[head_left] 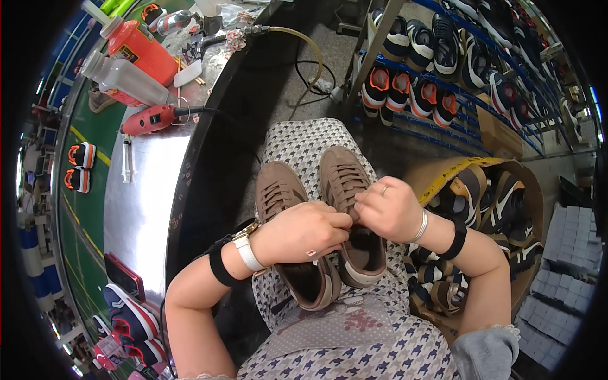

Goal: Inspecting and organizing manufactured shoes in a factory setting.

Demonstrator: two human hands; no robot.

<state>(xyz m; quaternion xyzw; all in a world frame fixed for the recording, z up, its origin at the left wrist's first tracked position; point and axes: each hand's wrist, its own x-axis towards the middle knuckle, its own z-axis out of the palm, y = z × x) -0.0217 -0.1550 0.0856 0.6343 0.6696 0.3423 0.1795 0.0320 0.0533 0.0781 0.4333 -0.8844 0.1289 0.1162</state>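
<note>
A pair of brown sneakers rests on my lap, toes pointing away from me. The left sneaker point(277, 177) is laced, and my left wrist and hand cross over its middle. My left hand point(308, 230) reaches to the right sneaker point(339, 162), its fingers closed at the top of the lacing. From the other side my right hand point(391, 210) meets it there, thumb and fingers pinched together at the shoelace point(349, 179). The fingers hide the lace ends and part of the tongue. Both shoe openings face me.
On my right stands a cardboard box point(535, 183) full of shoes, with a shoe rack point(405, 63) behind it. To the left, a metal-topped bench point(149, 206) carries a red power tool point(149, 120), a red bottle point(140, 47), a clear bottle point(130, 82) and a phone point(125, 275).
</note>
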